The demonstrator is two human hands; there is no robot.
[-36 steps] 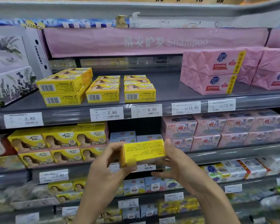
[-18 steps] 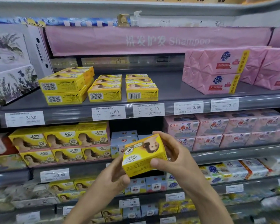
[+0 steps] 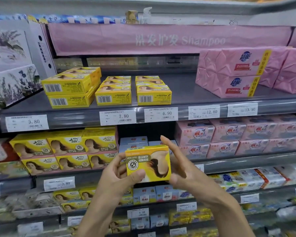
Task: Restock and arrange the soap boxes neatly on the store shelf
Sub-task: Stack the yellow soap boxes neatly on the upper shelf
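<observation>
Head view: the yellow soap box [image 3: 148,164], flipped since a second ago, now shows its portrait face upside down, in front of the middle shelf [image 3: 246,161]. The left hand [image 3: 116,178] pinches its left edge. The right hand [image 3: 186,170], fingers straight, steadies the right side. Orienting looks unfinished, so the box is not yet shelved.

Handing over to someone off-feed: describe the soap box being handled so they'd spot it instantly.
Under the pink Shampoo banner, drop straight down past the 6.90 price tag. There the left hand grips a yellow soap box, the right hand touching its right edge. Unlike the shelved yellow boxes, it is in mid-air, picture upside down.
</observation>
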